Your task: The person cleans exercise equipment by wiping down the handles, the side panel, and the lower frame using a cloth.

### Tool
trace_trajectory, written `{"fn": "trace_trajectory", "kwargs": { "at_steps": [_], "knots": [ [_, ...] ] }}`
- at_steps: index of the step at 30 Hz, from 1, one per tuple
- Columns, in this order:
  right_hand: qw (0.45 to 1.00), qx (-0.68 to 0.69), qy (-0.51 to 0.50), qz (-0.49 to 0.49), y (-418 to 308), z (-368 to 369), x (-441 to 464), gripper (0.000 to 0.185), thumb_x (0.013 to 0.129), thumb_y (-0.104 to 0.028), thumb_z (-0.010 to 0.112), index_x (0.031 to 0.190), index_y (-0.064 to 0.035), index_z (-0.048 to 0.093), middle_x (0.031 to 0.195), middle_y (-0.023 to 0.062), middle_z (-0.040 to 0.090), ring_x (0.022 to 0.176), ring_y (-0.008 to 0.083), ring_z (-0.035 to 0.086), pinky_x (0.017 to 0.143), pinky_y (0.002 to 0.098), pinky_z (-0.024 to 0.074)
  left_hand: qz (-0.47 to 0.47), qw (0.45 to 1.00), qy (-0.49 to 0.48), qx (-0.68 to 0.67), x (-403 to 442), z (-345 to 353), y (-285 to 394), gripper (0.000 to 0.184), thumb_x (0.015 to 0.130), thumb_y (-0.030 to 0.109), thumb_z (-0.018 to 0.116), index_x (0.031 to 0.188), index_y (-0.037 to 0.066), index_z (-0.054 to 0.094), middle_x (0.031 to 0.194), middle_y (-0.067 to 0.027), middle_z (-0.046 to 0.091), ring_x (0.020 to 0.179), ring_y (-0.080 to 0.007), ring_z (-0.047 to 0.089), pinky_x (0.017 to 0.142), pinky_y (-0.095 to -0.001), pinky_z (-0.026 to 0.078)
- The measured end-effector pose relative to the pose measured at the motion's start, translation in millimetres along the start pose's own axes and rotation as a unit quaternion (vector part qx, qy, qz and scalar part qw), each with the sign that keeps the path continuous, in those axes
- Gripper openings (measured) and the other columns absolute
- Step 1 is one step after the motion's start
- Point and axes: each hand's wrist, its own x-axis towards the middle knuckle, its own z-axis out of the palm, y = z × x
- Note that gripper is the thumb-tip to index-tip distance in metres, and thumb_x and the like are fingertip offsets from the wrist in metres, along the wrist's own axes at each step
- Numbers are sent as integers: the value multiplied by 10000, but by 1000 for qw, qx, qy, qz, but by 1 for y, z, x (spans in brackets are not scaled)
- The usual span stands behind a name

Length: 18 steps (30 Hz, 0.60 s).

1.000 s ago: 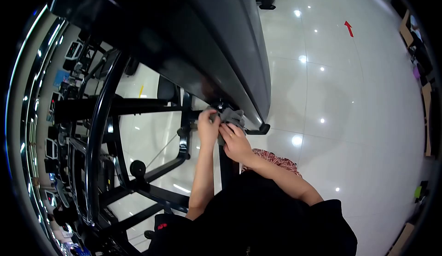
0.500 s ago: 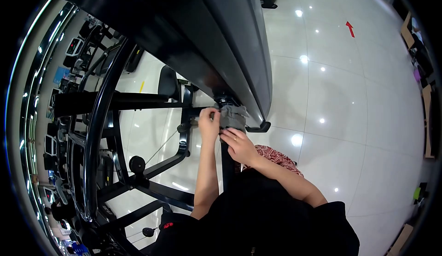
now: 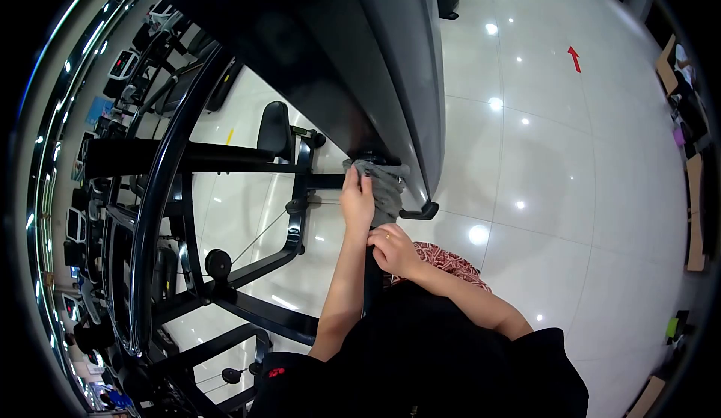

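Observation:
A crumpled grey cloth (image 3: 387, 193) lies around the black fitting at the foot of a large dark machine housing (image 3: 353, 65). My left hand (image 3: 358, 202) is at the cloth's left side, thumb and fingers closed on its upper edge. Lower down, my right hand (image 3: 394, 251) has curled fingers at the cloth's tapered lower end, beside a black upright beam (image 3: 372, 279). A ring shows on one of its fingers. The right fingertips are partly hidden. The cloth covers part of the fitting beneath it.
On the left stands a black gym frame (image 3: 161, 185) with a padded seat (image 3: 276, 131), a pulley wheel (image 3: 218, 263) and a cable. Glossy floor tiles (image 3: 526, 170) carry a red arrow (image 3: 574, 59). Cardboard boxes (image 3: 695, 208) line the right edge. Treadmills stand far left.
My right hand has moved down from the cloth's middle to its lower end, its fingers curling. The left hand has shifted right and up onto the cloth, which now hangs longer.

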Motion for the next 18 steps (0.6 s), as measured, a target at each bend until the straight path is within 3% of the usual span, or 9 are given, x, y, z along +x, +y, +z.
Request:
{"fn": "trace_trajectory", "kwargs": {
  "at_steps": [4, 7, 8, 9, 11, 12, 13, 15, 18],
  "knots": [
    [999, 12, -38, 13, 2, 9, 2, 237, 606, 30, 549, 831, -43, 542, 818, 72, 576, 785, 272, 536, 697, 369, 420, 95, 987, 8, 131, 2, -4, -13, 364, 848, 177, 498, 1121, -64, 487, 1067, -238, 546, 974, -370, 528, 809, -370, 429],
    [998, 6, -59, 13, 3, 10, 3, 247, 612, 32, 544, 845, -48, 548, 808, 72, 577, 784, 267, 541, 697, 367, 424, -62, 993, -72, 68, 5, -10, -4, 343, 841, 173, 495, 1113, -36, 509, 920, -218, 604, 845, -391, 566, 732, -392, 448],
    [998, 6, -59, 12, 3, 10, 2, 247, 612, 32, 544, 845, -48, 548, 808, 72, 577, 784, 267, 541, 697, 367, 424, -29, 998, -37, 31, 8, -6, -19, 322, 822, 162, 533, 1091, -14, 534, 838, -188, 627, 770, -318, 612, 666, -359, 463],
    [998, 11, -61, 13, 3, 10, 3, 252, 618, 32, 539, 856, -50, 550, 808, 72, 580, 782, 264, 546, 696, 366, 427, -27, 998, -37, 30, 7, -11, -14, 322, 822, 162, 533, 1091, -14, 534, 838, -188, 627, 770, -318, 612, 666, -359, 463],
    [998, 11, -56, 11, 6, 8, 7, 257, 624, 32, 535, 866, -52, 552, 809, 72, 582, 780, 262, 550, 696, 366, 430, -47, 998, 40, -17, 8, -19, 2, 313, 785, 140, 597, 1053, -15, 551, 811, -163, 632, 722, -210, 624, 619, -309, 468],
    [999, 14, -39, 8, 6, 7, 8, 260, 629, 30, 530, 875, -51, 553, 806, 74, 586, 772, 263, 556, 690, 366, 434, 8, 998, 60, -22, 12, -23, 10, 351, 751, 118, 644, 1060, -14, 543, 810, -139, 627, 668, -132, 601, 586, -272, 469],
    [999, 19, -26, 8, 4, 6, 6, 264, 634, 29, 525, 884, -49, 554, 804, 75, 590, 764, 265, 563, 683, 366, 439, 60, 991, 110, -52, 10, -23, 23, 326, 755, 114, 641, 1040, -7, 540, 840, -133, 619, 625, -147, 582, 583, -271, 468],
    [999, 19, -35, 29, 4, 5, 5, 261, 646, 27, 516, 894, -45, 557, 785, 80, 598, 750, 266, 574, 667, 368, 444, 56, 990, 108, -76, 16, -23, 28, 290, 763, 91, 644, 1001, -11, 513, 826, -103, 616, 660, -96, 550, 599, -230, 461],
    [999, 27, -25, 37, 1, 5, 7, 262, 655, 25, 505, 902, -47, 558, 749, 75, 600, 720, 253, 583, 656, 366, 447, 86, 985, 136, 68, 20, -18, 21, 208, 766, 113, 624, 938, 18, 555, 817, -130, 615, 646, -192, 579, 601, -285, 467]
  ]
}}
